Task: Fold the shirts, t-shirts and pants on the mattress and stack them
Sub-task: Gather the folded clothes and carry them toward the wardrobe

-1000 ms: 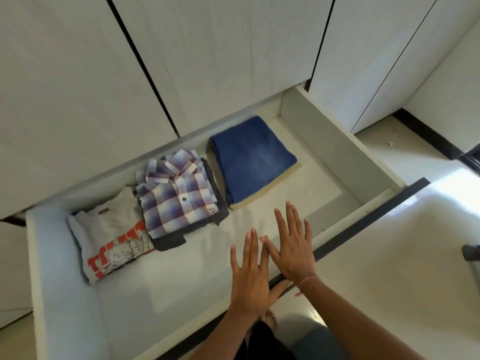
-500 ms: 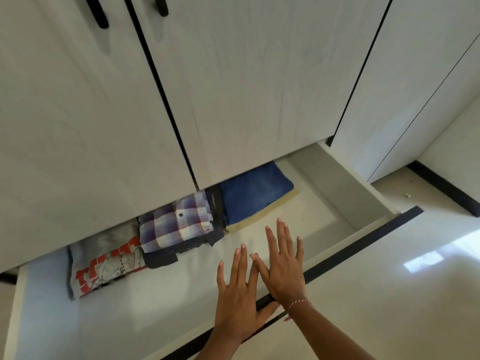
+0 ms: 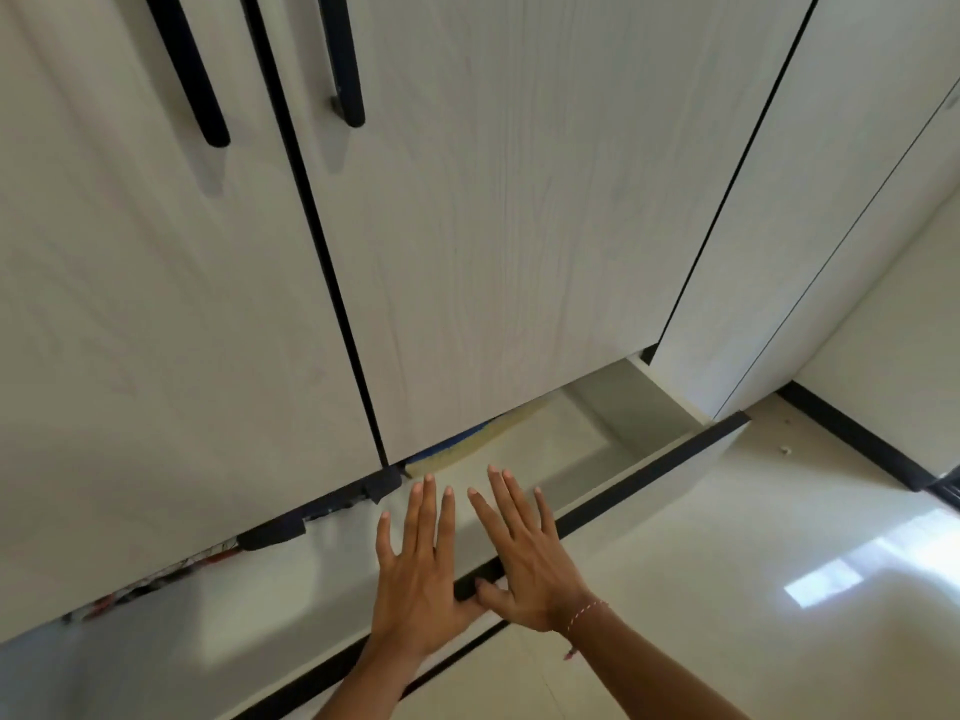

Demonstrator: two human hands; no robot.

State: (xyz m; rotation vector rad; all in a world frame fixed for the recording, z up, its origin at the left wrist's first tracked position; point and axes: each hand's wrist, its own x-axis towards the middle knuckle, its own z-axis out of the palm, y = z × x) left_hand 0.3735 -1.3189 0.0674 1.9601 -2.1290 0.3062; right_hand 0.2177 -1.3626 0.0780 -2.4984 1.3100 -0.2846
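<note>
Pale glossy floor fills the near right, with a bright patch of window light on it, and at the bottom edge both forearms rise into view, cut off below the elbow. Left hand and right hand lie flat with fingers spread, side by side and almost touching at the thumbs, palms pressed on the black-topped front edge of the drawer; neither is clamped on anything. A thin red-and-white thread bracelet circles the right wrist.

Just beyond the fingertips, the drawer's pale inside floor shows only as a narrow band, for the wardrobe doors overhang nearly all of it. What can be seen of the folded clothes is slivers: a strip of blue fabric over a cream layer peeks out under the middle door, a dark folded edge sits further left, and a red-and-white print is barely readable at the far left under the door's lower edge. Which garment each one is cannot be made out.

Higher up, white wood-grain doors with black gaps between them fill the view, and two long black handles run off the top. Far right, a black skirting line meets the floor.
</note>
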